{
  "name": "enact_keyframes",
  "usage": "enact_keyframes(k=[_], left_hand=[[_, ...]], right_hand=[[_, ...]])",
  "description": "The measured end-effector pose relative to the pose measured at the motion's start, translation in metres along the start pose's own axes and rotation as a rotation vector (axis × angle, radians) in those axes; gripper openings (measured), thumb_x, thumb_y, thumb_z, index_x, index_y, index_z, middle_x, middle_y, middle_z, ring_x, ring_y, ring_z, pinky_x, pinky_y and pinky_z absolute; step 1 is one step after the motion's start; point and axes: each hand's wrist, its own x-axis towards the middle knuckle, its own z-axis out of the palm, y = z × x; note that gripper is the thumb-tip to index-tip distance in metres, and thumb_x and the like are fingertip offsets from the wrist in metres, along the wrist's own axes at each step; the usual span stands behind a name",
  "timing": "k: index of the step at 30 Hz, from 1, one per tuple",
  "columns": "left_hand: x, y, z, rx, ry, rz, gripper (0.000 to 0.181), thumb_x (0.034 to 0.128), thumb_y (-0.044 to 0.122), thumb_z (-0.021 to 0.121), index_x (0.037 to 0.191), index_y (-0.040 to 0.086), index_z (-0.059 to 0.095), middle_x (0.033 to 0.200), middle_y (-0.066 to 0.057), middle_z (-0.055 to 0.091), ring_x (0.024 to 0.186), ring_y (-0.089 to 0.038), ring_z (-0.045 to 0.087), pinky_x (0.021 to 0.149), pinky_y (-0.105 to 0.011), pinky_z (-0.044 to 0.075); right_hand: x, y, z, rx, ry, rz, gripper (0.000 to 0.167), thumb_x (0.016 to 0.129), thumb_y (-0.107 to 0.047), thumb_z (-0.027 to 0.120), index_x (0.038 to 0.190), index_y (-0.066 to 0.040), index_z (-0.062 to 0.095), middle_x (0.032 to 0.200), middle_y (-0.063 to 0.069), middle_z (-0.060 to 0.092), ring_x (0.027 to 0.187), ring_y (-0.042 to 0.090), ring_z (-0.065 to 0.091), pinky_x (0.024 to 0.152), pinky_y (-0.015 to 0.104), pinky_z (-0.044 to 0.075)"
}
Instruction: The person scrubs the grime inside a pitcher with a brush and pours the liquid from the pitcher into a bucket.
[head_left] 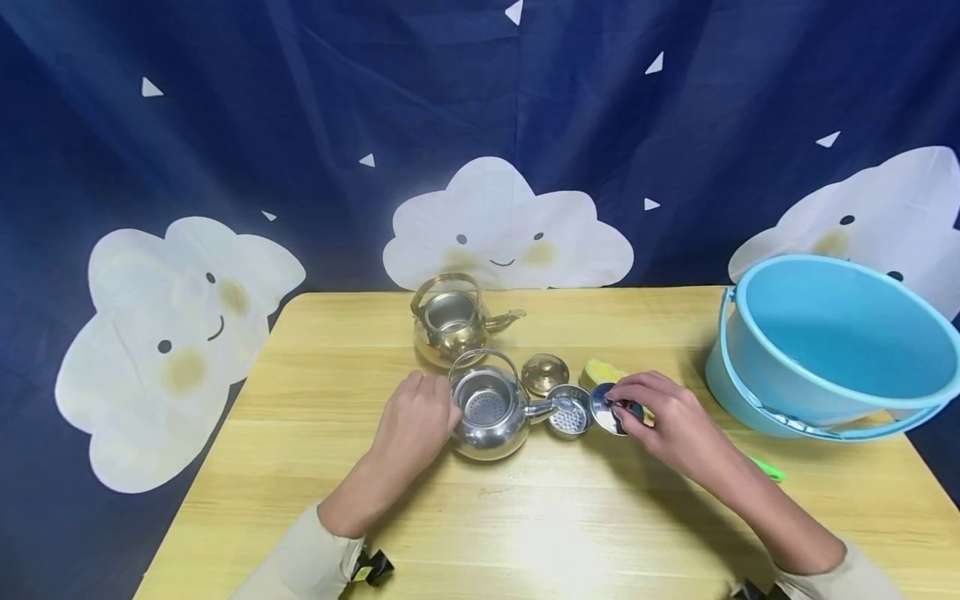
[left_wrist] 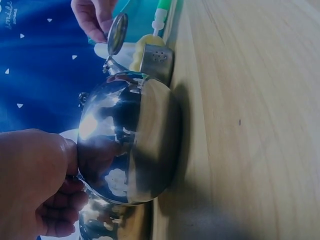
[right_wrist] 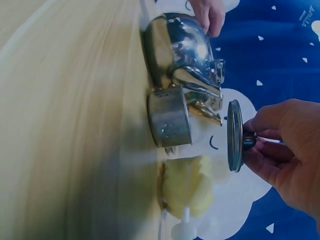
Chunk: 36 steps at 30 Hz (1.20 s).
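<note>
Twice grips smooth metal: round-bellied teapot (head_left: pixel 489 435) with left hand (head_left: pixel 417 419), disc-shaped lid (right_wrist: pixel 234 137), by its knob (right_wrist: pixel 248 140), with right hand (head_left: pixel 670 414).

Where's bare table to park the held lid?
Free: tabletop left of the gold kettle; in front of the silver kettle; at back between gold kettle and blue bucket. Crowded right of silver kettle: strainer cup, gold lid, sponge.

In the head view, the lid (head_left: pixel 602 405) and right hand (head_left: pixel 670 418) partly hide the sponge (head_left: pixel 599 372).
</note>
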Motion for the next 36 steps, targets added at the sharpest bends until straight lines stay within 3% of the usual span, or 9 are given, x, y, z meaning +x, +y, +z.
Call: enact_keyframes(k=[10,20,36], left_hand=[[0.0,-0.001,0.001,-0.005,0.001,0.007,0.02,0.0869,0.015,0.058,0.069,0.008,0.053,0.059,0.002,0.043,0.058,-0.014,0.032,0.053,-0.025,0.028],[-0.001,-0.002,0.002,-0.033,0.048,0.008,0.018,0.0865,0.013,0.055,0.069,0.007,0.052,0.058,0.001,0.041,0.058,-0.015,0.032,0.053,-0.027,0.03],[-0.002,-0.001,0.003,-0.077,0.025,-0.022,0.019,0.0864,0.013,0.054,0.069,0.008,0.051,0.059,0.001,0.042,0.058,-0.015,0.033,0.054,-0.026,0.03]], right_hand=[[-0.01,0.002,-0.002,-0.031,-0.06,0.043,0.028,0.069,0.003,0.088,0.093,-0.007,0.078,0.097,0.009,0.076,0.087,0.023,0.073,0.072,0.039,0.062],[-0.02,0.004,0.003,-0.022,-0.099,0.049,0.028,0.069,0.004,0.087,0.093,-0.007,0.078,0.098,0.009,0.077,0.087,0.024,0.074,0.074,0.04,0.063],[-0.031,0.002,0.01,-0.018,-0.207,0.088,0.027,0.072,0.001,0.087,0.095,-0.009,0.078,0.102,0.008,0.076,0.092,0.023,0.073,0.076,0.037,0.063]])
